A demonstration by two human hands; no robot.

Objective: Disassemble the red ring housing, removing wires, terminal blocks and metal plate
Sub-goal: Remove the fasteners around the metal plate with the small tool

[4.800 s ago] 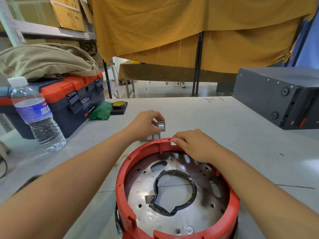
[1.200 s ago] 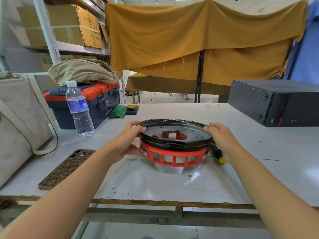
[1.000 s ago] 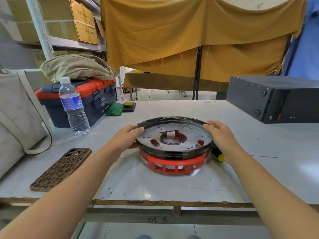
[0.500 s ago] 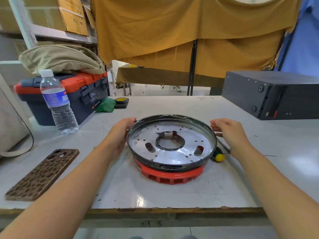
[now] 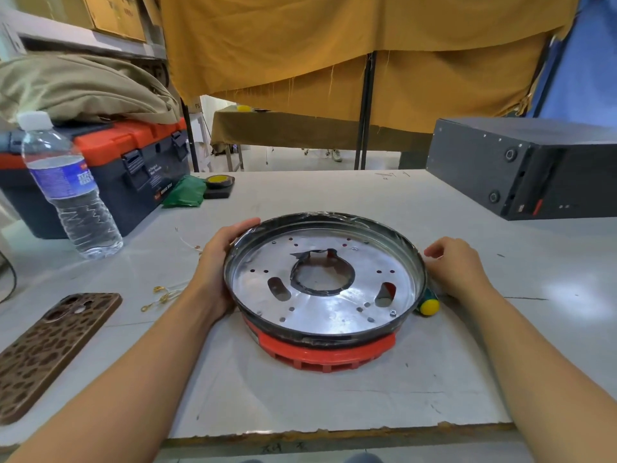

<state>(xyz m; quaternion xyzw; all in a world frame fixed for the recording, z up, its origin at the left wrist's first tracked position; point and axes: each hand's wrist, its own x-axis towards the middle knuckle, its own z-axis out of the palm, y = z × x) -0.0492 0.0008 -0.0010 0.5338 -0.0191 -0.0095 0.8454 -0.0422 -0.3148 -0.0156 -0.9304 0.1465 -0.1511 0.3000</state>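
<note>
The red plastic ring housing (image 5: 325, 354) sits plate-side up near the middle of the white counter (image 5: 334, 399), its round silver metal plate (image 5: 322, 304) rimmed in black. The left hand (image 5: 218, 265) cups that rim, fingers curled over the edge. The right hand (image 5: 455, 267) hovers loosely curled just beside it, apparently gripping nothing. A yellow-ended screwdriver handle (image 5: 427, 304) lies beneath.

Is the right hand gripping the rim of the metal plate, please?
No, the right hand hovers loosely curled just beside the metal plate, clear of its rim.
</note>
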